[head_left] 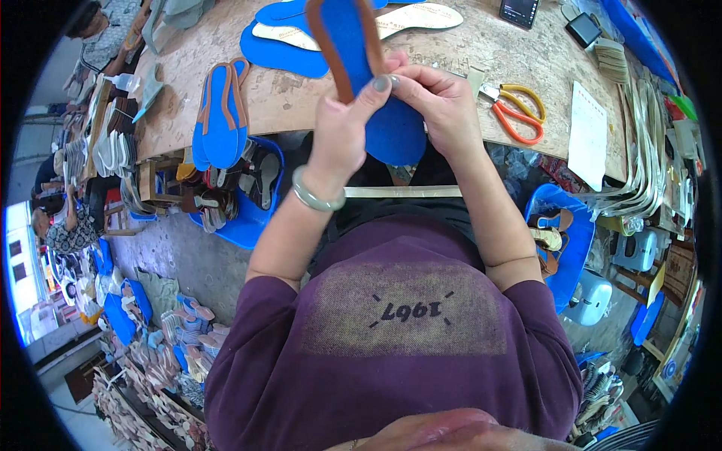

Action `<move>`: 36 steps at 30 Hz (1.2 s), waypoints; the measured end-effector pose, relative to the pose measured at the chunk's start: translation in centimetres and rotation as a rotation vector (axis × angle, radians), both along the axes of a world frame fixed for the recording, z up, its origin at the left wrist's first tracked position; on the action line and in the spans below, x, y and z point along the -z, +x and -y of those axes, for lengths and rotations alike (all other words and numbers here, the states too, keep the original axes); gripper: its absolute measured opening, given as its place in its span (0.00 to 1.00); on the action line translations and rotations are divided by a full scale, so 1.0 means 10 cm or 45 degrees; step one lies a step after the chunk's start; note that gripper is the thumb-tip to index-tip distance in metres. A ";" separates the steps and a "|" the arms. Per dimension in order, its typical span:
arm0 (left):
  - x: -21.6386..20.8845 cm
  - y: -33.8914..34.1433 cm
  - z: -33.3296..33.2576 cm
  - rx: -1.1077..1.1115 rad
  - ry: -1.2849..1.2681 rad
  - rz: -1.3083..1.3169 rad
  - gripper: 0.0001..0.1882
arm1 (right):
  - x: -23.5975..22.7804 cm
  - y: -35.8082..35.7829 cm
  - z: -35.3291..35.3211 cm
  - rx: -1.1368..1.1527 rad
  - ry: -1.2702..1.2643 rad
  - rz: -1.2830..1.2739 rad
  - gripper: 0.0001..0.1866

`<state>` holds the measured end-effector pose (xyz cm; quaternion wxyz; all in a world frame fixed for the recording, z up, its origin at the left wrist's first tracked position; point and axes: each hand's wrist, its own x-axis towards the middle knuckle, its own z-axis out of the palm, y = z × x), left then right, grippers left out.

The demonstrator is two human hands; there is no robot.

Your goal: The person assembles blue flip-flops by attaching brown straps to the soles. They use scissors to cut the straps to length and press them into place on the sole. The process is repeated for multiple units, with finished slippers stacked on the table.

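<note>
Between my hands, above the front edge of the workbench, is a blue shoe insole (395, 132) with a brown strip (323, 37) along the edges of its far part. My left hand (340, 128) is closed round its left side, thumb on top. From the right, my right hand (442, 104) pinches the edge close to the left thumb, and its fingertips partly hide what lies between them. Left of them, a small stack of blue insoles with brown strips (222, 128) overhangs the bench edge. Orange-and-yellow-handled scissors (519, 113) lie to the right.
The wooden workbench (278, 105) carries more blue and cream insoles (421, 19) at the back, a phone (519, 10) and a paper sheet (587, 135). Blue bins (252, 227) with shoe parts stand below on both sides. People (66, 218) are at far left.
</note>
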<state>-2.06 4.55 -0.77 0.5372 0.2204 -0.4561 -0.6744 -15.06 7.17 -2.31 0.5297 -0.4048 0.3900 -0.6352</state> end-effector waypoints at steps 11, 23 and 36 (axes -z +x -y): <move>0.07 0.06 -0.01 -0.061 -0.001 -0.139 0.13 | 0.03 -0.14 -0.12 0.035 0.054 -0.188 0.12; 0.06 0.12 -0.10 -0.053 0.215 -0.055 0.15 | -0.08 -0.09 -0.21 -0.042 0.058 -0.608 0.10; 0.09 0.33 -0.04 0.037 -0.112 0.178 0.10 | -0.02 -0.02 -0.12 -0.091 -0.207 -0.275 0.07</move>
